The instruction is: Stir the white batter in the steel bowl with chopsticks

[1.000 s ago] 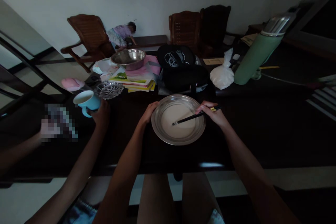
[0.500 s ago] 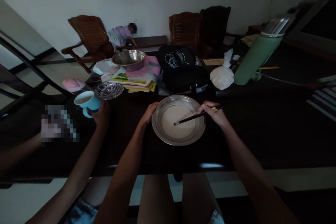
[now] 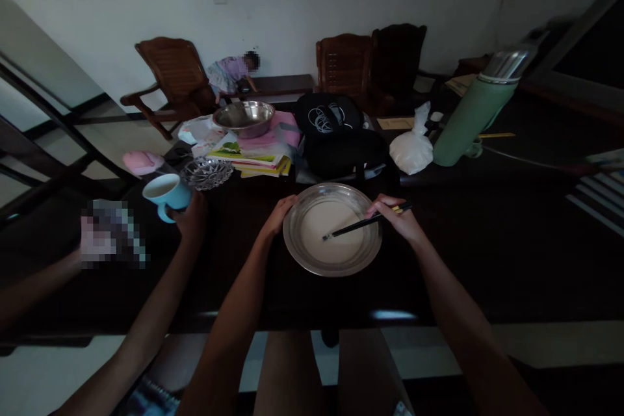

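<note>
A shallow metal bowl (image 3: 292,250) stands on the dark table in front of me, with a pale, milky liquid (image 3: 319,221) in it. My left hand (image 3: 280,214) is closed on the bowl's left rim. Black chopsticks (image 3: 358,225) with gold bands are gripped in my right hand (image 3: 394,213), over the bowl's right rim. Their whitish tips reach into the liquid near the bowl's middle. To my left, another person's hand (image 3: 192,218) is at a light blue mug (image 3: 170,195). That person's other hand is blurred out, along with whatever it holds.
Beyond the bowl lie a black bag (image 3: 336,149), books (image 3: 263,166), a second metal bowl (image 3: 244,118) and a glass dish (image 3: 207,172). A tied plastic bag of white powder (image 3: 412,149) and a green thermos (image 3: 470,117) stand right. Another person bends by the wall.
The view has tilted up a little, so everything sits slightly lower in it. My hands keep their hold on the bowl and the chopsticks, whose tips have barely moved.
</note>
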{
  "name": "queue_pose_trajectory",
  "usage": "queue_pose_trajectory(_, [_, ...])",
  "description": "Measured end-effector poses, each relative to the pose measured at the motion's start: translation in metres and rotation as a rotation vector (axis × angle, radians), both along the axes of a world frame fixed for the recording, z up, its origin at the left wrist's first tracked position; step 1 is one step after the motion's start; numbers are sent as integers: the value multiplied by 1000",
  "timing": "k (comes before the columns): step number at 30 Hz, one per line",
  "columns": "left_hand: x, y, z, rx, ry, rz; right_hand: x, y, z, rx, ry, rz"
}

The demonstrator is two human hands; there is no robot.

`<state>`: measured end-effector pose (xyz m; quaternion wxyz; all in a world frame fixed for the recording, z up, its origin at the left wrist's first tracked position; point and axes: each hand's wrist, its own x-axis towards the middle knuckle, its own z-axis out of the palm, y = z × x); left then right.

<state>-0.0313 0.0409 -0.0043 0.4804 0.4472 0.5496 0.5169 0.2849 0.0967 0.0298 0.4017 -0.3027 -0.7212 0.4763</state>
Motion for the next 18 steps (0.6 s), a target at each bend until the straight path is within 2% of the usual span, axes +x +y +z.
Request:
queue_pose_trajectory(3, [1, 0, 2, -11, -5, 8, 0, 2, 1, 61, -32, -37])
queue_pose_trajectory(7, [3, -1, 4, -8, -11, 22, 5, 5, -1, -23, 58, -145])
queue_pose_trajectory(11, [3, -1, 5, 15, 2, 15, 5, 2, -3, -111, 78, -67])
queue_pose_trajectory(15, [2, -1, 2, 0, -5, 24, -2, -1, -1, 14, -24, 35])
queue_pose_trajectory(18, [1, 0, 1, -13, 2, 26, -2, 1, 1, 68, -44, -28])
